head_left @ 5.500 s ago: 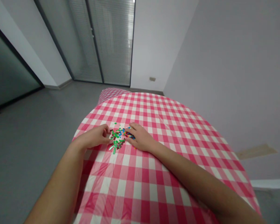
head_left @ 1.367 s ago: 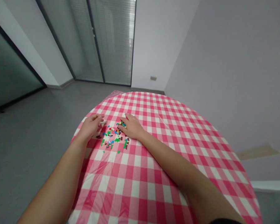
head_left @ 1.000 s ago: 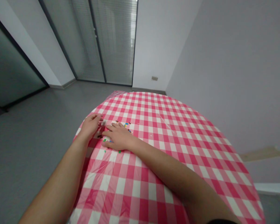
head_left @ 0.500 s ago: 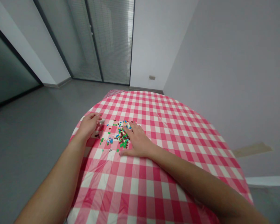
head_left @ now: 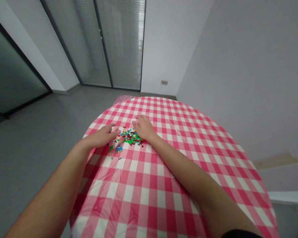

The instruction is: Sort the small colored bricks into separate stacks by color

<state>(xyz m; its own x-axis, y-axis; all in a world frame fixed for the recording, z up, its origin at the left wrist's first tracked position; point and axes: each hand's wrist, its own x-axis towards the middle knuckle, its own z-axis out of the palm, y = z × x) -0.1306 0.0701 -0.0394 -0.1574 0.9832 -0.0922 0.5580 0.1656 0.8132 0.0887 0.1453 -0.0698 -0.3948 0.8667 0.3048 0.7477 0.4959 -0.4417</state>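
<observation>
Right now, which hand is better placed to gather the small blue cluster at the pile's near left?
Probably the left hand: it is closer to the blue cluster, on the same side of the pile. The right hand sits across it.

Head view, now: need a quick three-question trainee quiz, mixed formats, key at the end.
1. Which is nearer the cluster of blue pieces: the left hand or the right hand?

2. Pick one. The tablecloth is:
a) plain
b) checked
c) polka-dotted

3. True or false: the left hand is clenched in a tight fist.

Key:
1. The left hand.
2. b, pink and white checks.
3. False: a gap shows between its thumb and fingers.
</observation>
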